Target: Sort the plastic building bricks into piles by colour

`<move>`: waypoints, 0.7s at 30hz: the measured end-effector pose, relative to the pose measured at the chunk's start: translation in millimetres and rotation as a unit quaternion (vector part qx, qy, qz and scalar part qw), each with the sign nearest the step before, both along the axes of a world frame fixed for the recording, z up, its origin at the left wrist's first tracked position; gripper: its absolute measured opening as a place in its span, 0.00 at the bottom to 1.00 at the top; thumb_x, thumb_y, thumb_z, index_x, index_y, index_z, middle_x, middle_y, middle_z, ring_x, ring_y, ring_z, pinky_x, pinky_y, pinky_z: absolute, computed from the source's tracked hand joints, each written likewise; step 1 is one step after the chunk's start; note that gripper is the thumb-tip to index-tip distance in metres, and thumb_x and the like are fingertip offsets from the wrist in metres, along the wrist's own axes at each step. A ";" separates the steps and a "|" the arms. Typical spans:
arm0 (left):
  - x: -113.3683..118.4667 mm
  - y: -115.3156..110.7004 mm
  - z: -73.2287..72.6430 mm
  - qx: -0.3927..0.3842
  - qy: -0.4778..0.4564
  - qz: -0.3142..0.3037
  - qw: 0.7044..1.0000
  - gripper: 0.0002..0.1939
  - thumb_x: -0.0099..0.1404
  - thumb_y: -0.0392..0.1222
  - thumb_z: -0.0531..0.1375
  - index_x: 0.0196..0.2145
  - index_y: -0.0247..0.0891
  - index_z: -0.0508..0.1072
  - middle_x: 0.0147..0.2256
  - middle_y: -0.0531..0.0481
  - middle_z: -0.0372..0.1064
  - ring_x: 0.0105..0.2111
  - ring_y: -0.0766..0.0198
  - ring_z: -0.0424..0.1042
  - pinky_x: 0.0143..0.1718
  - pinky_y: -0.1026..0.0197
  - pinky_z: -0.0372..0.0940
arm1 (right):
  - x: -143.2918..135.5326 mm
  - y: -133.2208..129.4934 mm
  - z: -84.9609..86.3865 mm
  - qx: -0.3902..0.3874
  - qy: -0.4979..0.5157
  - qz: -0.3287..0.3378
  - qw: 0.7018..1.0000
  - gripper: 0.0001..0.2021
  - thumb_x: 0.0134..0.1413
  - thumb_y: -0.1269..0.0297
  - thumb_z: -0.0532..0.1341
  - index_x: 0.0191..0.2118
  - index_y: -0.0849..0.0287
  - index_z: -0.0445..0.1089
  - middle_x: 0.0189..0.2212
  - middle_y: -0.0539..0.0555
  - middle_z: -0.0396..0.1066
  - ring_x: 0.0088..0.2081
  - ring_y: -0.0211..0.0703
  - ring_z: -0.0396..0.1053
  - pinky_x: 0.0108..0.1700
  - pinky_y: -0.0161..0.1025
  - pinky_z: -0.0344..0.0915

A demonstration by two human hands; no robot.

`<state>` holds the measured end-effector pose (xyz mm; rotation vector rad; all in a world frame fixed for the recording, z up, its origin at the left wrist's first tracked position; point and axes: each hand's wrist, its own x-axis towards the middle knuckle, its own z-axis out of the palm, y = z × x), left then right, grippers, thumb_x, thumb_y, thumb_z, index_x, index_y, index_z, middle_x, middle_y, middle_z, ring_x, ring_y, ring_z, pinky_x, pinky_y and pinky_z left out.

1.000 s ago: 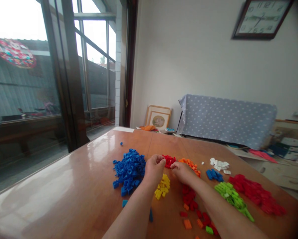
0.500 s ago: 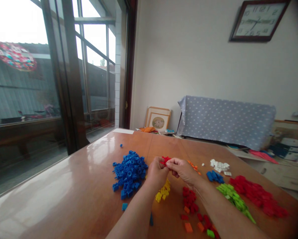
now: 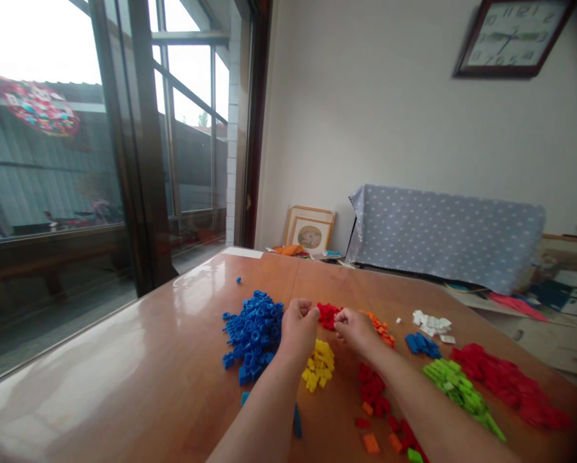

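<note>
My left hand (image 3: 298,326) is closed over the table, fingers curled, between the blue brick pile (image 3: 253,337) and a small red brick pile (image 3: 327,315). Whether a piece sits in its fingers is hidden. On the other side of those red bricks, my right hand (image 3: 356,329) is pinched closed, and anything in it is too small to make out. A gap separates the two hands. Yellow bricks (image 3: 320,365) lie just below them, and orange bricks (image 3: 382,329) lie beside my right hand, partly covered by it.
Nearer me lie more red bricks (image 3: 374,389) and a few orange ones (image 3: 371,443). To the right are white bricks (image 3: 431,323), blue bricks (image 3: 422,345), lime green bricks (image 3: 462,389) and a long red pile (image 3: 507,384). A polka-dot cloth (image 3: 447,235) hangs beyond the wooden table (image 3: 124,386).
My hands, which met at the fingertips over the red pile, have moved apart, left hand leftward and right hand rightward. More of the red, yellow and orange bricks shows. The view has shifted slightly.
</note>
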<state>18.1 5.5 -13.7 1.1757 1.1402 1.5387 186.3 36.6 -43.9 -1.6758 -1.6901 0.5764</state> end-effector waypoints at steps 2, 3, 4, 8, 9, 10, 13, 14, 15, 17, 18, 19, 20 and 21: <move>-0.6 1.0 -1.1 0.002 0.000 0.003 1.000 0.11 0.59 0.40 0.61 0.40 0.34 0.71 0.34 0.46 0.71 0.33 0.63 0.70 0.33 0.64 0.62 | -0.9 3.1 1.2 0.028 -0.057 -0.003 0.998 0.03 0.49 0.71 0.58 0.28 0.57 0.68 0.22 0.49 0.70 0.28 0.39 0.66 0.31 0.34 0.53; -0.9 1.6 -1.7 0.003 0.002 0.004 1.000 0.11 0.59 0.40 0.61 0.39 0.34 0.71 0.34 0.46 0.71 0.33 0.63 0.70 0.33 0.64 0.62 | -1.8 4.2 2.6 0.042 -0.083 -0.004 0.996 0.04 0.49 0.71 0.58 0.27 0.56 0.68 0.23 0.49 0.71 0.29 0.39 0.66 0.31 0.34 0.52; -1.1 2.1 -2.3 0.003 0.004 0.004 1.000 0.11 0.59 0.40 0.61 0.39 0.34 0.71 0.34 0.46 0.71 0.33 0.62 0.70 0.33 0.64 0.62 | -3.0 5.3 4.1 0.052 -0.107 -0.006 0.993 0.05 0.50 0.71 0.58 0.27 0.56 0.68 0.25 0.50 0.71 0.30 0.39 0.65 0.32 0.35 0.51; -1.1 3.7 -4.1 -0.002 0.010 -0.004 1.000 0.11 0.59 0.40 0.61 0.39 0.34 0.72 0.34 0.45 0.72 0.32 0.63 0.69 0.33 0.64 0.62 | -8.5 8.2 6.9 0.060 -0.177 -0.015 0.982 0.06 0.52 0.71 0.58 0.27 0.56 0.70 0.27 0.50 0.71 0.30 0.39 0.63 0.32 0.36 0.46; -1.0 4.0 -4.3 -0.002 0.009 -0.005 1.000 0.11 0.59 0.40 0.61 0.39 0.34 0.72 0.34 0.45 0.72 0.32 0.63 0.70 0.33 0.64 0.63 | -9.3 8.5 6.7 0.058 -0.190 -0.017 0.980 0.06 0.52 0.71 0.59 0.28 0.56 0.70 0.27 0.50 0.71 0.30 0.39 0.62 0.31 0.36 0.46; -0.9 4.2 -4.4 -0.001 0.008 -0.006 1.000 0.11 0.59 0.40 0.61 0.39 0.34 0.72 0.34 0.45 0.72 0.32 0.63 0.70 0.33 0.64 0.63 | -9.9 8.6 6.4 0.055 -0.201 -0.020 0.978 0.05 0.52 0.71 0.59 0.28 0.56 0.70 0.27 0.51 0.71 0.29 0.39 0.62 0.31 0.36 0.45; -0.7 4.8 -4.6 0.004 0.007 -0.005 1.000 0.10 0.59 0.40 0.61 0.38 0.34 0.72 0.34 0.45 0.72 0.32 0.63 0.70 0.32 0.64 0.63 | -9.3 7.8 5.6 0.051 -0.222 -0.028 0.973 0.05 0.52 0.71 0.60 0.28 0.56 0.70 0.28 0.51 0.72 0.29 0.40 0.63 0.30 0.37 0.45; -0.6 5.0 -4.6 0.006 0.008 -0.004 1.000 0.10 0.59 0.40 0.61 0.38 0.34 0.72 0.33 0.45 0.72 0.32 0.63 0.70 0.33 0.64 0.63 | -8.4 7.2 5.7 0.051 -0.225 -0.030 0.973 0.05 0.52 0.71 0.60 0.28 0.56 0.70 0.28 0.51 0.72 0.30 0.40 0.63 0.30 0.37 0.45; -0.5 5.0 -4.6 0.007 0.008 -0.003 1.000 0.10 0.59 0.40 0.61 0.38 0.33 0.72 0.33 0.45 0.72 0.32 0.63 0.70 0.33 0.64 0.63 | -7.2 6.6 6.2 0.051 -0.225 -0.031 0.972 0.05 0.51 0.70 0.60 0.28 0.56 0.70 0.28 0.51 0.72 0.30 0.40 0.64 0.31 0.37 0.45; -0.3 4.7 -4.1 0.005 0.006 -0.001 1.000 0.10 0.59 0.40 0.61 0.38 0.33 0.72 0.33 0.45 0.72 0.32 0.63 0.70 0.33 0.63 0.63 | -3.5 4.9 8.2 0.052 -0.221 -0.030 0.973 0.05 0.52 0.70 0.59 0.28 0.56 0.70 0.28 0.52 0.73 0.31 0.41 0.65 0.31 0.36 0.47; -0.2 4.2 -3.5 0.003 0.004 -0.002 1.000 0.10 0.59 0.40 0.61 0.37 0.34 0.72 0.33 0.45 0.72 0.32 0.63 0.70 0.33 0.63 0.63 | -0.8 3.7 9.7 0.052 -0.217 -0.028 0.974 0.05 0.53 0.69 0.59 0.29 0.56 0.71 0.28 0.52 0.73 0.31 0.41 0.65 0.31 0.36 0.47; 0.1 3.5 -2.8 0.003 0.001 -0.003 1.000 0.09 0.59 0.40 0.61 0.37 0.34 0.72 0.33 0.46 0.72 0.32 0.63 0.70 0.33 0.63 0.63 | 2.7 2.1 11.5 0.051 -0.211 -0.025 0.976 0.05 0.54 0.69 0.58 0.30 0.55 0.71 0.28 0.51 0.74 0.31 0.41 0.66 0.31 0.36 0.48; 0.4 2.5 -1.8 0.003 -0.001 -0.006 1.000 0.09 0.59 0.40 0.61 0.37 0.34 0.72 0.33 0.46 0.72 0.31 0.63 0.70 0.33 0.64 0.63 | 7.0 -0.1 13.7 0.050 -0.205 -0.019 0.977 0.06 0.55 0.68 0.57 0.32 0.55 0.72 0.28 0.51 0.74 0.31 0.40 0.67 0.31 0.35 0.50; 0.9 1.4 -0.7 0.003 -0.001 -0.008 1.000 0.08 0.59 0.39 0.61 0.36 0.34 0.72 0.32 0.46 0.72 0.31 0.63 0.70 0.33 0.64 0.63 | 12.2 -2.9 16.0 0.048 -0.198 -0.013 0.979 0.07 0.55 0.67 0.57 0.33 0.55 0.72 0.29 0.51 0.74 0.31 0.40 0.68 0.31 0.35 0.51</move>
